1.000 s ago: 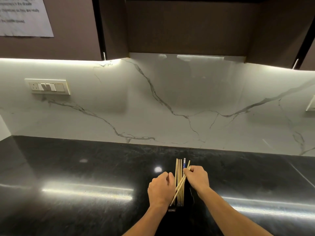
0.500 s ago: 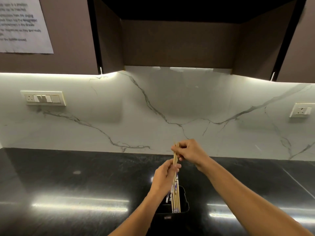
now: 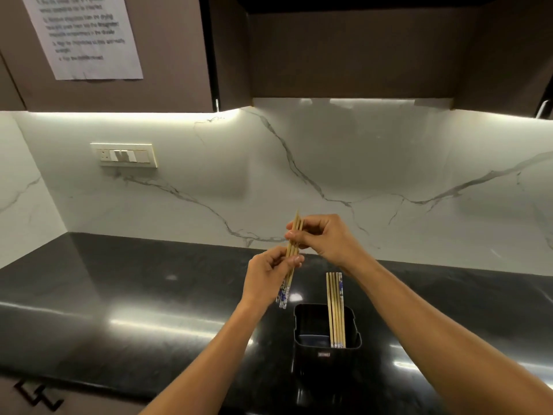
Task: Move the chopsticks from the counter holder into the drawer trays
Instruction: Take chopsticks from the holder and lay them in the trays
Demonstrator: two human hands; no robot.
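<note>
Chopsticks [image 3: 292, 250], a small bundle of them, hang in the air above the tabletop [image 3: 119, 295], just left of the black holder [image 3: 314, 378] and fully clear of it. Their blue-and-white patterned ends [image 3: 282, 295] point down and the plain tips point up. The left hand [image 3: 270, 275] grips the bundle near its lower half with curled fingers. The right hand [image 3: 326, 238] pinches the upper part between thumb and fingertips, as if squaring the sticks together.

Half a second ago the lower ends of this bundle were still down inside the holder among the others. Now it has been lifted out and drawn to the left, so a first batch is separated. A second ago both hands were low at the holder's mouth, sorting through the sticks.

A remaining group of chopsticks [image 3: 335, 307] stands upright against the right side of the holder, so the task looks only partly done. The drawer and its trays are not in view, and the bundle likely has to be carried down to them next.

Behind stand the marble backsplash [image 3: 359, 160] with a switch plate [image 3: 124, 154], and a paper notice [image 3: 83, 34] on the dark cabinet. The view now takes in more of that cabinet than before.
</note>
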